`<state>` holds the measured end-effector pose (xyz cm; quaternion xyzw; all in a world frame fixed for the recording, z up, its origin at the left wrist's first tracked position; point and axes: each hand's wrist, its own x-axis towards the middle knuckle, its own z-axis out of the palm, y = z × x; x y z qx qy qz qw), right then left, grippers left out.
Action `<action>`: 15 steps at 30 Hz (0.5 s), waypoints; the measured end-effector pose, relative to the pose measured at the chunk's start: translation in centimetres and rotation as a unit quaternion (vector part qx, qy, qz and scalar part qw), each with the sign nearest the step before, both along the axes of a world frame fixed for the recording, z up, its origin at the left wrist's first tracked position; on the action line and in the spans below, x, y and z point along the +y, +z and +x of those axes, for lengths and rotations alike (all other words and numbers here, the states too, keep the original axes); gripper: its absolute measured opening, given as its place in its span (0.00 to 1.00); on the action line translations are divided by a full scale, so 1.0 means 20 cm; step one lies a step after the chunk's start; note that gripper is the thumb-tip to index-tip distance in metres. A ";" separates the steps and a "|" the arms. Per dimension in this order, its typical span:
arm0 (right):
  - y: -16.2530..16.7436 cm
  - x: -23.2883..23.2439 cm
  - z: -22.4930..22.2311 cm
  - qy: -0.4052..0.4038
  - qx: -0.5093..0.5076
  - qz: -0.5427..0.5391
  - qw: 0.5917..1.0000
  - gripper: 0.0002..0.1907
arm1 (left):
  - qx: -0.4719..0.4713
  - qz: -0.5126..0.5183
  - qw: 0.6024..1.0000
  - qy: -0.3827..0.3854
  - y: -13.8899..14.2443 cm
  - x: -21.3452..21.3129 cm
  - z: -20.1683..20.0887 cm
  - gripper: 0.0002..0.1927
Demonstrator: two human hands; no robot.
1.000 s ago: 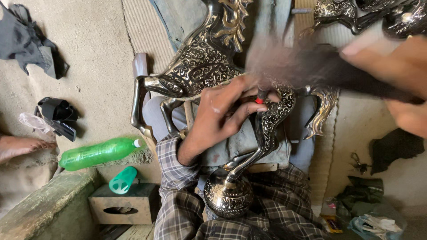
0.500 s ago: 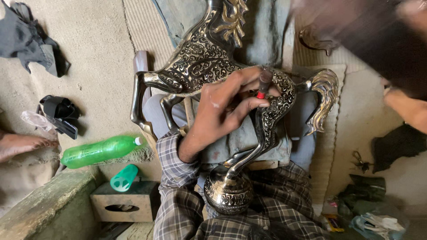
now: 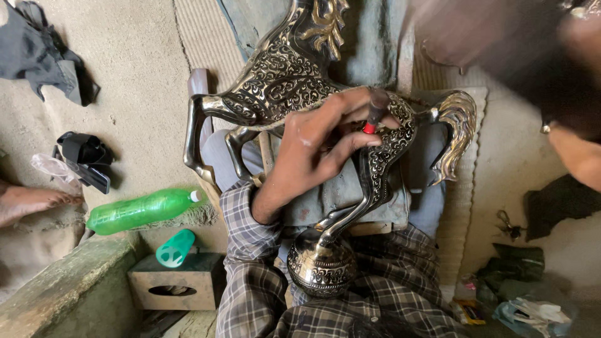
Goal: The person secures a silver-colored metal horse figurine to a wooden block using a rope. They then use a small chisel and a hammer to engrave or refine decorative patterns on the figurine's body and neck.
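A brass horse statue point(image 3: 282, 81) with dark engraved scrollwork rears on a round ball base point(image 3: 321, 266) and rests across my lap. My left hand point(image 3: 319, 150) lies on the horse's flank and pinches a thin dark punch with a red band point(image 3: 374, 119), tip against the metal. At the right edge my right hand point(image 3: 579, 156) is blurred by motion. It grips a dark tool point(image 3: 501, 56) that smears across the upper right corner, raised away from the horse.
A green plastic bottle point(image 3: 141, 211) lies on the ledge at left, a teal cup point(image 3: 175, 248) on a small wooden box point(image 3: 169, 288) below it. Another person's bare foot point(image 3: 31, 201) shows at the left edge. Dark cloths point(image 3: 44, 56) and keys point(image 3: 507, 223) lie on the floor.
My right hand has swung the dark tool from above the horse's back up into the upper right corner. My left hand has kept the punch on the flank.
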<state>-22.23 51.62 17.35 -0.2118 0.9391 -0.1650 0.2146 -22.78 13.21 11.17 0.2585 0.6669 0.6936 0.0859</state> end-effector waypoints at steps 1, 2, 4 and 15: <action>0.00 0.00 0.00 0.003 0.002 0.000 1.000 0.37 | 0.024 -0.023 0.999 0.002 -0.01 0.00 0.00 0.23; 0.00 0.00 0.01 -0.001 0.001 -0.001 1.000 0.37 | 0.049 -0.046 0.998 0.003 -0.02 0.00 -0.01 0.23; 0.00 0.00 0.04 -0.008 -0.001 -0.005 1.000 0.37 | 0.067 -0.051 0.996 -0.004 -0.04 0.01 -0.01 0.24; -0.01 0.02 0.10 -0.012 -0.003 -0.025 1.000 0.36 | 0.086 -0.044 0.995 -0.006 -0.05 0.00 0.01 0.23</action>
